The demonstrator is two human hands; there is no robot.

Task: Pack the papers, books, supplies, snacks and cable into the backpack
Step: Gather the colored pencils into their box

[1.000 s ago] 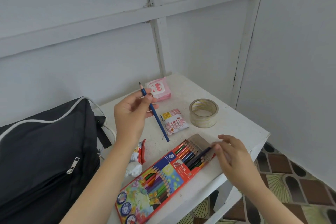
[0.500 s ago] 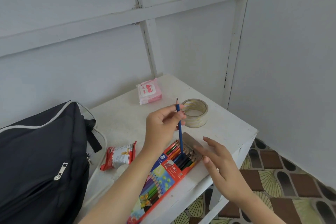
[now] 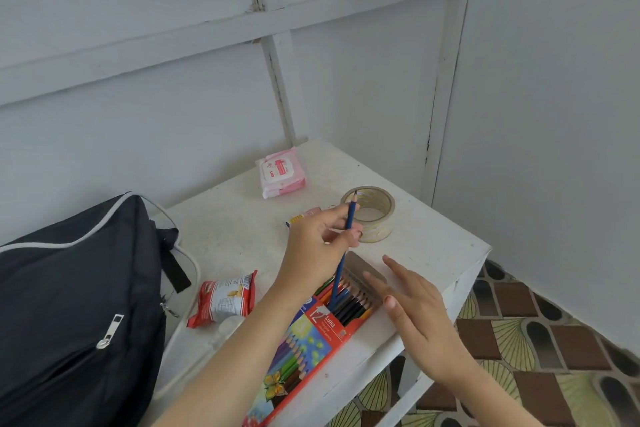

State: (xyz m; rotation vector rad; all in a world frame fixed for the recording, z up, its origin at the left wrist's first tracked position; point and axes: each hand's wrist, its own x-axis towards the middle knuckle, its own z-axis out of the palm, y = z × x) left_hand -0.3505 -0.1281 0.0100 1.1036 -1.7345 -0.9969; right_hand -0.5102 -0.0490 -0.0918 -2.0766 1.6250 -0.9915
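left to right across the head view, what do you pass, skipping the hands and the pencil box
black backpack → red and white snack packet → pink wipes pack → roll of clear tape

Backpack (image 3: 79, 315) left of pencil box (image 3: 311, 340)

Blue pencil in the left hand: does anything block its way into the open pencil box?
Nothing visible does. The lower end of the blue pencil is at the open mouth of the pencil box; the right hand lies beside that mouth, not across it.
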